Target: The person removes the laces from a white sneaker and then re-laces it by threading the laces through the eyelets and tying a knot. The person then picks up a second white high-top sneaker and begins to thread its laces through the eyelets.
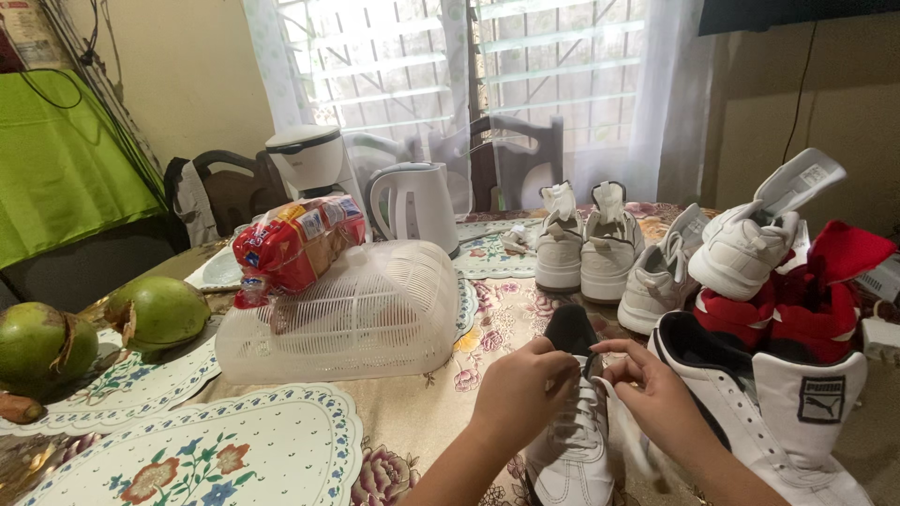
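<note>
Floral-patterned cloth covers the desk (422, 412), set before a curtained, louvred window (469, 66); placemats (225, 450) with flower prints are laid at the near left.

Item in hand: a white sneaker (572, 440) with a black lining is stood at the near edge of the desk, toe towards the wearer of the camera. Its white laces (614, 398) are pinched by both hands. The left hand (520, 394) is closed on the laces over the tongue; the right hand (656, 394) is closed on a lace end just beside it.

Adjacent items: a second white high-top (797, 412) is stood just right of the hands, with red shoes (806, 300) behind it. Further white sneakers (586, 239) are lined up behind, one (750, 244) stacked on top.

Left portion: a white slatted food cover (347, 314) is placed mid-desk, with a bagged loaf (291, 245) resting on it. Two green coconuts (94, 323) are seen at the far left. A white kettle (412, 201) and a coffee maker (309, 159) are stood behind.
</note>
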